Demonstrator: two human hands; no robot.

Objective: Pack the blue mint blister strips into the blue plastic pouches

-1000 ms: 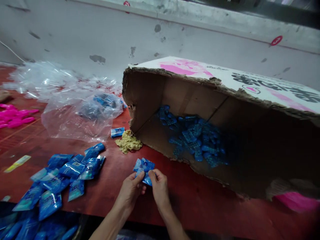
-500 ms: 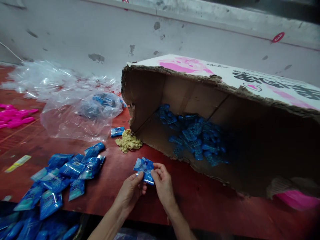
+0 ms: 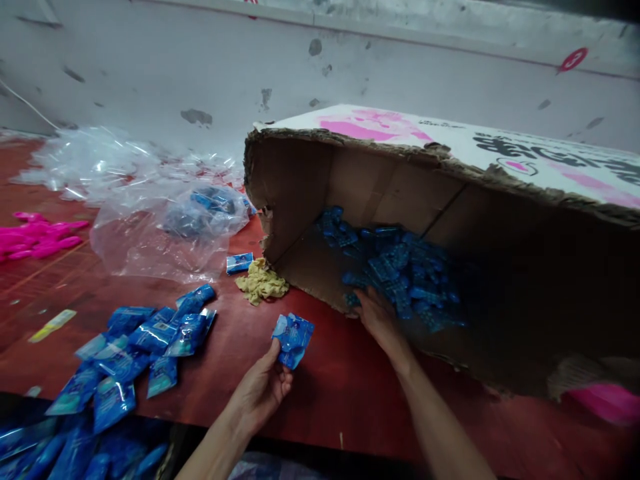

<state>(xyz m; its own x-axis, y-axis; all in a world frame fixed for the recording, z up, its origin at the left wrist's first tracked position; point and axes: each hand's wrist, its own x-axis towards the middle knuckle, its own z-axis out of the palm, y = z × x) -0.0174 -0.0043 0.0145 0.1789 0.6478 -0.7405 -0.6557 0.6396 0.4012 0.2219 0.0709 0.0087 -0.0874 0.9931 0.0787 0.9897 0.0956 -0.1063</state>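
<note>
My left hand (image 3: 263, 387) pinches a blue plastic sachet (image 3: 294, 340) between thumb and fingers above the red table. Inside the torn cardboard box (image 3: 295, 200), at its near lower edge, my right hand (image 3: 375, 317) reaches with fingers stretched out toward a heap of small blue pieces (image 3: 395, 267). Its fingertips are at the heap's left front; shade blurs whether they touch a piece. To the left of my left hand lies a pile of filled blue sachets (image 3: 150, 333). A single flat sachet (image 3: 240, 263) rests near the box corner, beside a crumpled yellow cloth (image 3: 262, 281).
Clear plastic pieces (image 3: 100, 160) are heaped at the back left, with a clear bag (image 3: 145, 233) holding blue items before them. Pink pieces (image 3: 40, 237) and a yellow-and-white strip (image 3: 53, 325) lie left. More blue packets (image 3: 75, 450) sit below the table edge.
My right hand has let go of the sachet and moved right and up into the box. The left hand keeps holding the sachet. The view has shifted slightly.
</note>
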